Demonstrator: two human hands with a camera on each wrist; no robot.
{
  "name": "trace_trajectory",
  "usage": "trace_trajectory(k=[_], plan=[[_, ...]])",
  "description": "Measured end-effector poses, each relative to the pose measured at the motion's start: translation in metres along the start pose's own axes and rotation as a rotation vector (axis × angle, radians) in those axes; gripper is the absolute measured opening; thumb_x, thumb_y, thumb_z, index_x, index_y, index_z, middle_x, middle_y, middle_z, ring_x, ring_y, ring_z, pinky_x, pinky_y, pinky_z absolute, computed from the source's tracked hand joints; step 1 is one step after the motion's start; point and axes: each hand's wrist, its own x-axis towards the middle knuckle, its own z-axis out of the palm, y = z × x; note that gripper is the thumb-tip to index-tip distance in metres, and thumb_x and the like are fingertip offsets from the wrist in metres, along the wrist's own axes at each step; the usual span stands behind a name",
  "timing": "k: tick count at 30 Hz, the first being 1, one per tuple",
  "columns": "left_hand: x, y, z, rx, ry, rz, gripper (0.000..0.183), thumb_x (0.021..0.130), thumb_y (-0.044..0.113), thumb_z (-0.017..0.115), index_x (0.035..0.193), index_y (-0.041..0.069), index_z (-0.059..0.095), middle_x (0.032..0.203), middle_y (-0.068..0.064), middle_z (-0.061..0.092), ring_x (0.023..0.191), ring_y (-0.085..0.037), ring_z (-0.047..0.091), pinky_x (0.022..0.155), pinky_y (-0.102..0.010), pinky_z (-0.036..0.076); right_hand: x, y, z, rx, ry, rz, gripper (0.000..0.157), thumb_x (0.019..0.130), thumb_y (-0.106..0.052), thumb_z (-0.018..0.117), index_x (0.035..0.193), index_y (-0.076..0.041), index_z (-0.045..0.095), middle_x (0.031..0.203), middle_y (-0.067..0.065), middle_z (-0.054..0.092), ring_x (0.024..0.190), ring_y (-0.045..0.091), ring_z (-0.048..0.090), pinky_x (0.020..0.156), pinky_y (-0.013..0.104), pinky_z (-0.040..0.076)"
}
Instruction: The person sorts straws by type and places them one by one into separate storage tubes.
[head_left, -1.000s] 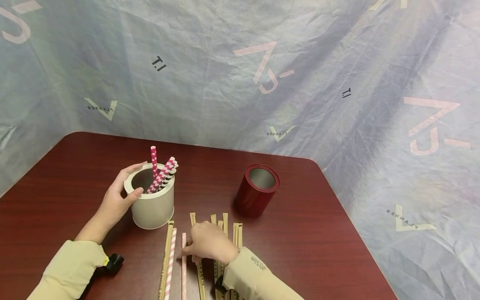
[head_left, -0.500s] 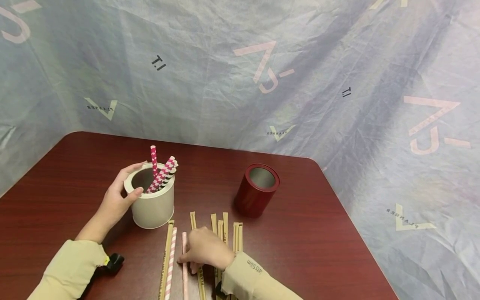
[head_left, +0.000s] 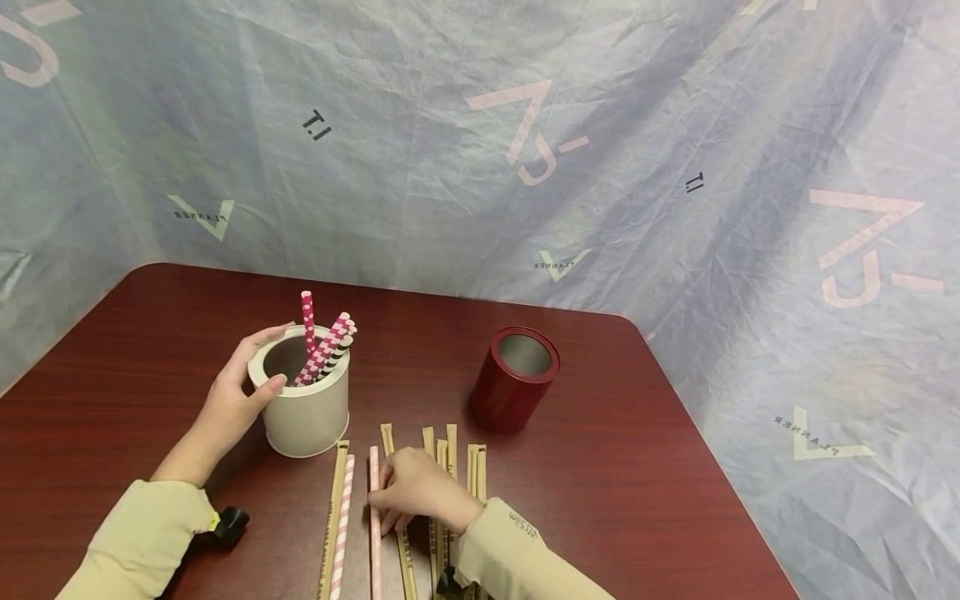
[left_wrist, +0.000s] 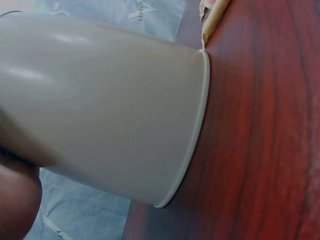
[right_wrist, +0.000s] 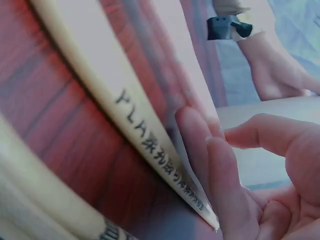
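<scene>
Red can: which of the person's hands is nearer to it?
Right. The right hand pinches an unstriped pink straw, nearer the person than the red can and to its left; the left hand is farther left, gripping the white can.

On the wrinkled grey-blue cloth with printed marks (head_left: 420, 192) at the far side, the word PLANNER stands by pale yellow-green V-shaped signs (head_left: 558, 265) at left, middle and right, its letters running from right to left. Small dark prints (head_left: 317, 125) give T and I with a dot between, once at left and once at right. Large pink signs resemble a 7 and a J with a bar. The loose cream fabric right sleeve (head_left: 517, 554) carries dark lettering, turned about, seemingly "letsSlim". On a slim tan paper-wrapped straw (right_wrist: 125, 100), PLA precedes Chinese characters that blur smaller; a second tan wrapper (right_wrist: 45, 200) bears dark print, cut off and unreadable.
</scene>
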Motion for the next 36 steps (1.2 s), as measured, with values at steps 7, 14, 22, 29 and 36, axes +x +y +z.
trace_trajectory(k=[7,14,22,29,36], plan=[[0.0,0.0,0.0,-0.002,0.0,0.0,0.061,0.085,-0.003,0.057,0.143,0.003,0.04,0.138,0.026,0.043,0.124,0.011,0.039,0.096,-0.003,0.03,0.001,0.003,-0.005,0.19,-0.004,-0.002,0.013,0.082,0.002,0.062,0.074,-0.004,0.053,0.066,0.017,0.07,0.055,0.027,0.069,0.048,0.032,0.056],[0.0,-0.003,-0.001,0.004,-0.003,-0.005,0.061,0.086,-0.002,0.056,0.144,0.003,0.039,0.138,0.027,0.042,0.123,0.011,0.04,0.096,-0.003,0.03,-0.002,0.001,-0.011,0.373,0.015,-0.046,0.011,0.081,0.009,0.059,0.088,0.002,0.054,0.079,0.024,0.071,0.068,0.032,0.072,0.058,0.036,0.059],[-0.001,-0.003,-0.001,-0.006,-0.001,-0.001,0.061,0.085,-0.002,0.056,0.144,0.003,0.039,0.139,0.026,0.043,0.124,0.01,0.04,0.096,-0.003,0.03,-0.003,0.001,-0.018,0.514,0.037,-0.125,0.02,0.081,0.015,0.059,0.099,0.009,0.055,0.088,0.029,0.068,0.082,0.036,0.073,0.065,0.034,0.059],[-0.001,-0.002,0.0,-0.005,0.0,-0.002,0.061,0.085,-0.002,0.056,0.144,0.003,0.04,0.138,0.026,0.043,0.124,0.01,0.04,0.096,-0.003,0.03,-0.005,-0.001,-0.023,0.532,0.035,-0.232,0.029,0.087,0.009,0.059,0.115,0.016,0.055,0.102,0.036,0.064,0.09,0.034,0.072,0.075,0.035,0.059],[-0.001,-0.002,0.0,0.001,0.001,-0.008,0.061,0.085,-0.002,0.056,0.143,0.004,0.04,0.138,0.027,0.043,0.123,0.011,0.04,0.096,-0.003,0.03,-0.004,-0.003,-0.027,0.473,0.058,-0.317,0.029,0.089,0.008,0.053,0.117,0.016,0.05,0.11,0.035,0.065,0.102,0.04,0.068,0.073,0.025,0.057]])
